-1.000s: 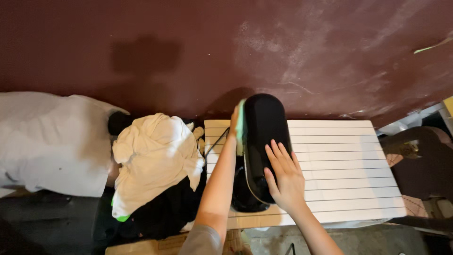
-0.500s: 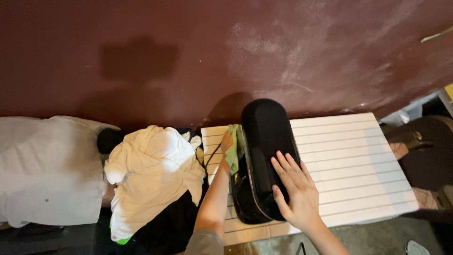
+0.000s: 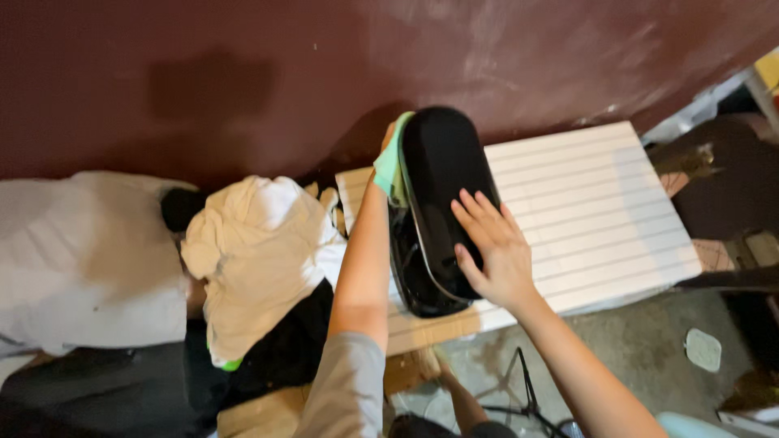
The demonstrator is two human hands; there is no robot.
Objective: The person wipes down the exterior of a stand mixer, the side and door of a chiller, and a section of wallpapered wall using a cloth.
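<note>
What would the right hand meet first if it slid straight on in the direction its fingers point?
The right hand lies flat on the glossy black oval casing, fingers pointing up and left. Going on, it would probably cross the casing's top and meet the green cloth that the left hand presses at the far edge.

green cloth slid up the black case, right hand shifted lower

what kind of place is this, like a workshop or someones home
Probably an informal work corner, perhaps outdoors: a scuffed maroon wall, rough concrete floor, and a white slatted panel serving as a bench for the black glossy case.
</note>
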